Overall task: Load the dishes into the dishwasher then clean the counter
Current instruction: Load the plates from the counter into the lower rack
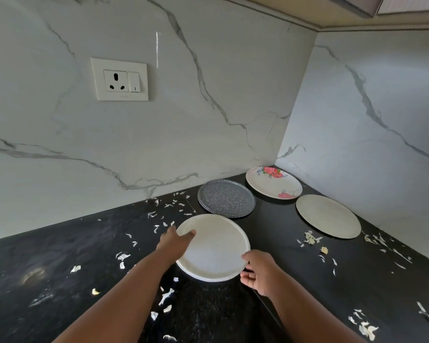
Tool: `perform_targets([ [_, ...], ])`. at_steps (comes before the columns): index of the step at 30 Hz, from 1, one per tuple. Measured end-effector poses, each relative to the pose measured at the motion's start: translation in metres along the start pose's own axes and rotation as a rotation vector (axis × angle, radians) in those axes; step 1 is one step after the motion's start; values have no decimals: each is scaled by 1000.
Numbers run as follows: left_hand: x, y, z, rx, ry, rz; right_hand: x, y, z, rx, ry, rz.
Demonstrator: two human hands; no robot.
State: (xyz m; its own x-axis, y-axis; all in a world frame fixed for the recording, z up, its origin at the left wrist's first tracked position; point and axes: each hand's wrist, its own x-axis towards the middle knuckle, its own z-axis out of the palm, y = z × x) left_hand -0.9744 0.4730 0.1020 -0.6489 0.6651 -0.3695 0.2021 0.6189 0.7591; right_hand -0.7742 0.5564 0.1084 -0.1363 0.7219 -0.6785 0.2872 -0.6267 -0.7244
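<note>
I have the round white plate [212, 247] between both hands, near the front of the black stone counter [60, 263]. My left hand [175, 240] grips its far-left rim, thumb laid over the top; my right hand [256, 271] pinches the near-right rim with curled fingers. So the hold runs diagonally across the plate, neither hand clearly nearer. Whether it is touching the counter I cannot tell. Behind it lie the speckled grey plate [226, 198], just beyond its far edge, the flowered plate [273, 183] and the pale beige plate [328, 216]
</note>
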Motion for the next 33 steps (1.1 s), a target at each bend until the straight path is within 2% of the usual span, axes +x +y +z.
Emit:
perform_targets([
  [4,13,2,3,-212,41,-71,7,-3,-1,66,10,58],
  [11,21,9,7,-360,147,-137,10,-1,-2,117,-10,61],
  [19,18,4,6,-672,149,-223,-5,-6,-13,218,-42,34],
  [27,4,17,8,-752,99,-176,-25,-1,-31,314,-61,10],
  [33,-2,33,19,-618,-120,-44,-32,-5,-52,425,-68,41],
])
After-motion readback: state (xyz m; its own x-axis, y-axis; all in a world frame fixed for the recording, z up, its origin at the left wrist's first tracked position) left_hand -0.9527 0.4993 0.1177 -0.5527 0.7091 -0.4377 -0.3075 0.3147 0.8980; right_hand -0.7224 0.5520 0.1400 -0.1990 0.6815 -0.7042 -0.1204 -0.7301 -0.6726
